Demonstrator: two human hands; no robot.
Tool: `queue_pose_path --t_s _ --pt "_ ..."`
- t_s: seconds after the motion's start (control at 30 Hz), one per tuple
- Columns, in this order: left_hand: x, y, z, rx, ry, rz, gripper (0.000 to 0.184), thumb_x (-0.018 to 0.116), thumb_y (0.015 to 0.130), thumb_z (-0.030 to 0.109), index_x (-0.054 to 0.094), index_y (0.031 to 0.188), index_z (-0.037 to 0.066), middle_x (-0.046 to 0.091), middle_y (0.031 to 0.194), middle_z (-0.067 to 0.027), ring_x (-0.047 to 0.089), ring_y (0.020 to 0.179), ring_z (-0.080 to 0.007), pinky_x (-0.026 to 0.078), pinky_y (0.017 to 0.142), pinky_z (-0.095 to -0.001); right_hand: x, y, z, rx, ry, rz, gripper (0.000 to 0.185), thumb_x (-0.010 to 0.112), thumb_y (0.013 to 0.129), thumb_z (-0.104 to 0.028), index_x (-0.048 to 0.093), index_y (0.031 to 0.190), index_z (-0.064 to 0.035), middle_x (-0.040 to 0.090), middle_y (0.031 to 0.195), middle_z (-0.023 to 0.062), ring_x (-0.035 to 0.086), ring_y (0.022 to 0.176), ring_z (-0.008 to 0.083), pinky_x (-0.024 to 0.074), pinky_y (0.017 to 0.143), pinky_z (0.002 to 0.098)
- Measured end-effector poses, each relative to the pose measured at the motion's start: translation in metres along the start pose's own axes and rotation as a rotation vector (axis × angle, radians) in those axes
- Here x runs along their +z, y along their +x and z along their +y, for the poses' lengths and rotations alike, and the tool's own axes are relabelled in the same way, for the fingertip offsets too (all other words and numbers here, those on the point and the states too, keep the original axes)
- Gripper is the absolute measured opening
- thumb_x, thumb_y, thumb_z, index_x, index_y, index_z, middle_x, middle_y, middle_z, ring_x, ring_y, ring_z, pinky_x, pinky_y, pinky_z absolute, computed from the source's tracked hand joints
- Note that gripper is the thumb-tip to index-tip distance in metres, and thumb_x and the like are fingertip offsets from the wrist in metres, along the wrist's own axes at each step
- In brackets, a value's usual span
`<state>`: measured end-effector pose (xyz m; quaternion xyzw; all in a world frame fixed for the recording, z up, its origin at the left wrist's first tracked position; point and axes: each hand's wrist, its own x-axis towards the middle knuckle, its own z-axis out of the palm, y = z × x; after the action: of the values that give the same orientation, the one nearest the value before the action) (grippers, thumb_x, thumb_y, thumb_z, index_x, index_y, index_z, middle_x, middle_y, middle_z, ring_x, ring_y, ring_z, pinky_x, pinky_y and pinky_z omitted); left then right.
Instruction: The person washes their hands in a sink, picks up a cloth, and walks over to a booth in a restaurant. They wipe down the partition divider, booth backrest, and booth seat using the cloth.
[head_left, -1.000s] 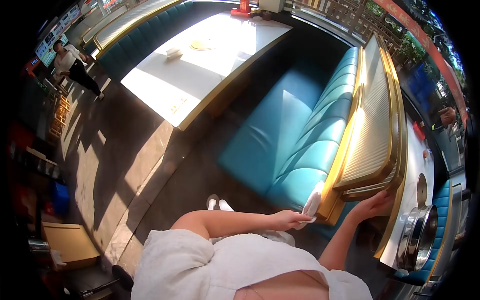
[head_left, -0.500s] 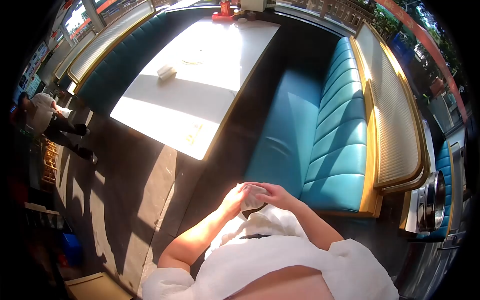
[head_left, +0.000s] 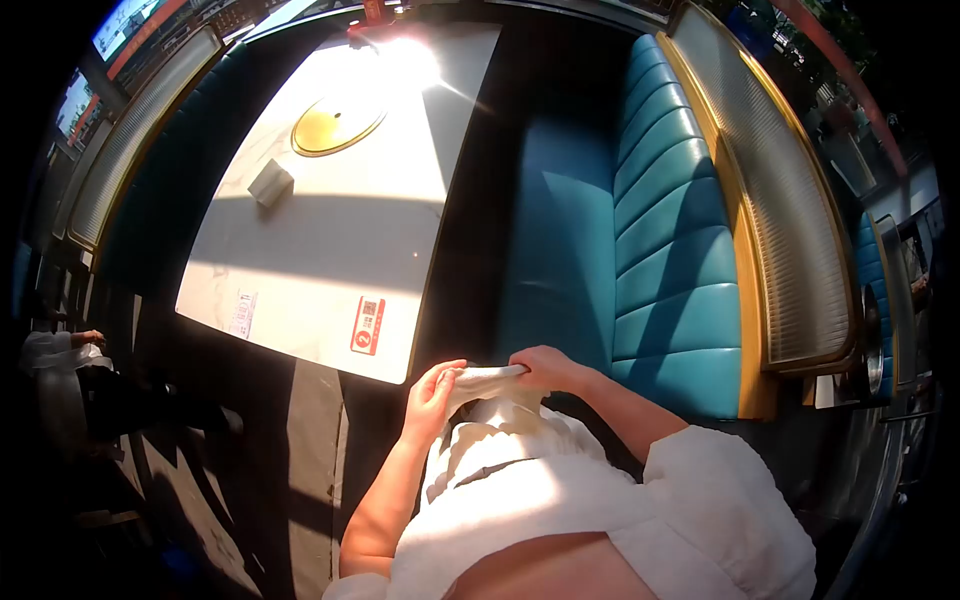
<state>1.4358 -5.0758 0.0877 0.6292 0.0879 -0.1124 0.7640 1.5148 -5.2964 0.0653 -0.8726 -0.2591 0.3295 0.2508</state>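
Observation:
A white cloth (head_left: 488, 375) is stretched between my two hands in front of my waist. My left hand (head_left: 437, 390) pinches its left end, fingers closed. At the other end, my right hand (head_left: 545, 368) grips the cloth with curled fingers. Below it bunches white fabric (head_left: 500, 430) that looks like part of my clothing; where cloth and clothing divide is hard to make out. Both hands are just past the near corner of a white table (head_left: 330, 235), not touching it.
A small white block-shaped thing (head_left: 270, 184) and a round gold-rimmed disc (head_left: 337, 125) are on the table, with a red-and-white sticker (head_left: 367, 325) near its front edge. A teal bench (head_left: 675, 260) stands to the right. On the left is another person (head_left: 60, 385).
My hands have moved apart, and the cloth, earlier bunched between them, is now drawn out. The view has shifted, bringing the table closer. The other person appears lower and nearer.

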Motion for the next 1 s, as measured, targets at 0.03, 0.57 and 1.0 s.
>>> queue_pose_path --t_s 0.03,0.57,1.0 --pt "-0.003 0.017 0.001 0.007 0.081 -0.01 0.027 0.047 0.093 0.018 0.057 0.108 -0.001 0.059 0.102 -0.0041 0.052 0.093 -0.0081 0.039 0.085 -0.0218 -0.004 0.007 0.013 0.02 0.032 0.069 0.023 0.055 0.071 -0.017 0.061 0.09 -0.0061 0.063 0.08 0.0115 0.06 0.077 0.0288 0.0459 0.068 0.0377" --pt "0.103 0.299 0.034 0.027 0.328 0.039 0.021 0.059 0.084 0.024 0.049 0.09 0.006 0.055 0.077 -0.0059 0.057 0.064 -0.0197 0.046 0.059 -0.0319 -0.127 0.033 -0.008 0.169 0.443 1.109 0.029 0.067 0.075 -0.017 0.054 0.098 -0.0067 0.06 0.084 0.0106 0.06 0.072 0.0242 0.0479 0.064 0.0314" --pt "0.224 0.365 0.081 0.692 1.131 -1.321 0.006 0.055 0.072 0.013 0.054 0.078 0.013 0.057 0.063 -0.0082 0.06 0.057 -0.0305 0.047 0.048 -0.0381 -0.232 0.007 0.089 0.743 0.342 1.346 0.031 0.061 0.081 -0.011 0.052 0.11 -0.0063 0.055 0.103 0.0078 0.059 0.074 0.0143 0.0478 0.064 0.0266"
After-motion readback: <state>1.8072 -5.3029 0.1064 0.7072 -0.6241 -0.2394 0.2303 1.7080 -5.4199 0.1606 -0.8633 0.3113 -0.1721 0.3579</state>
